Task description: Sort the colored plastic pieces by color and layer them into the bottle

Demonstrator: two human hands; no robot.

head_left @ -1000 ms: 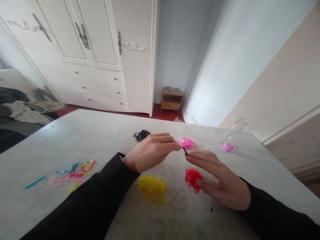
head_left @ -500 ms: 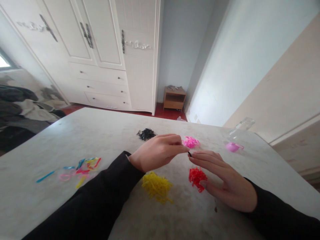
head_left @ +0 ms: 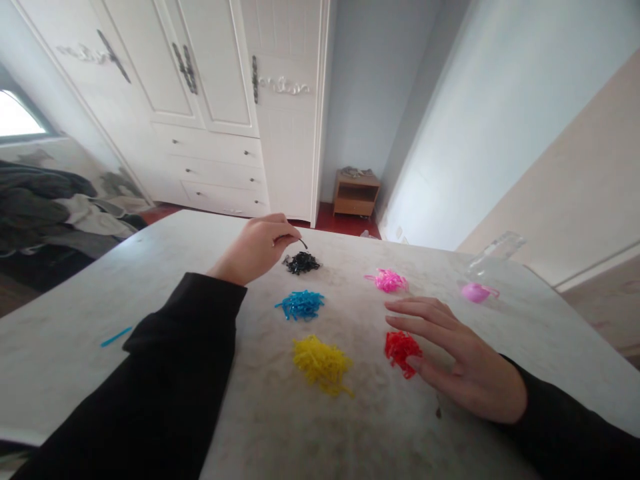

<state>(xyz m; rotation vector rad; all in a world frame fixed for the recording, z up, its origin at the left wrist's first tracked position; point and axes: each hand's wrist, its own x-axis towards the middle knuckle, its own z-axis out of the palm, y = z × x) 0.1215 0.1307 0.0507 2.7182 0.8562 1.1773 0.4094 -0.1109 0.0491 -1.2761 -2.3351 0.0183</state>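
White wardrobe (head_left: 290, 153) doors and drawers fill the far side of the room, beyond a pale, marbled tabletop (head_left: 350, 433). At the left lies a heap of clothes (head_left: 45, 207); a small wooden nightstand (head_left: 356, 197) stands in the corner past the far edge.

Both hands, in black sleeves, are over the tabletop. The right hand (head_left: 465, 353) is spread wide and grips nothing visible, its thumb at the edge of the red pile. The left hand (head_left: 253, 250) is pinched narrow at the fingertips, beside and just above the black pile.

A clear container (head_left: 497, 253) lies near the right edge, a lilac looped piece (head_left: 475, 292) just in front of it. Between the hands and beyond sit loose piles of what look like small elastic bands: yellow pile (head_left: 323, 363), blue pile (head_left: 303, 305), red pile (head_left: 400, 350), pink pile (head_left: 391, 281) and black pile (head_left: 301, 263).

One lone blue band (head_left: 116, 337) rests by the left sleeve. Smallest is the single black band (head_left: 303, 243) in the left fingertips, one end poking out over its pile. It should be nearly weightless, soft and stretchy, slightly clingy and hardly fragile; a light thumb-and-finger pinch mid-length seems the surest hold.
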